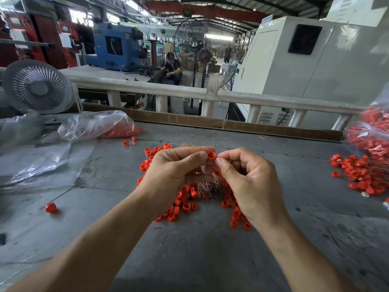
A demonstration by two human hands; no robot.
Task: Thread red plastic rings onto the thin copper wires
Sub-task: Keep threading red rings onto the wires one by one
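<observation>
Head view: one red ring is pinched between thumb and forefinger of the left hand, raised above the table, opening turned toward the right hand, whose fingertips are pressed together, presumably on a wire too fine to be seen. Loose rings and a copper wire bundle are heaped directly beneath, probably for quick reach. Bagged rings are kept at the far left.

hidden: copper wires mostly behind both hands | too thin: wire at held ring not discernible | cut off: bag of rings at bench right edge
</observation>
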